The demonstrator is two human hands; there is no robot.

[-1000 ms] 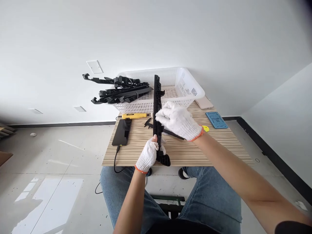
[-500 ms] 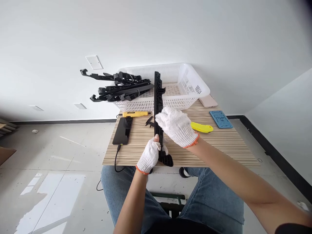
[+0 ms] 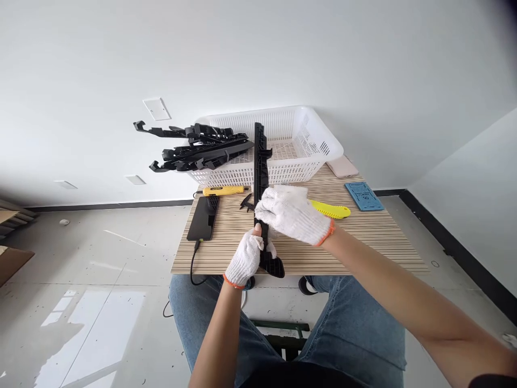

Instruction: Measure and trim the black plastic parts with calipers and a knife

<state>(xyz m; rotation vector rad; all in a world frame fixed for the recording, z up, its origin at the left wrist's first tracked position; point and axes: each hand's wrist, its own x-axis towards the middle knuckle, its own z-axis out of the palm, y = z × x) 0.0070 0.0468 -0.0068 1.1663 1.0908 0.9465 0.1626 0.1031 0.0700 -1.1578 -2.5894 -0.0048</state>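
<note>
A long black plastic part [image 3: 260,167], ribbed and with a wider lower end, stands nearly upright in the view, its far end over the basket. My left hand [image 3: 245,257], in a white knitted glove with a bare thumb tip, is closed round its lower section. Just above, my right hand [image 3: 288,213], gloved as well, has its fingers pinched together against the part's right edge. Whatever lies between those fingertips is hidden. A pale flat piece shows behind the right knuckles; I cannot tell what it is.
A white plastic basket [image 3: 319,159] stands at the back, with several similar black parts [image 3: 202,148] across its left side. On the striped table [image 3: 343,248] lie a yellow pen-shaped tool [image 3: 224,191], a phone [image 3: 202,218] with a cable, black calipers [image 3: 247,202], a yellow-handled tool [image 3: 331,209] and a blue card [image 3: 364,196].
My right hand has slid slightly down along the black part and turned flatter. A pale piece now shows behind its knuckles. My left hand keeps its grip.
</note>
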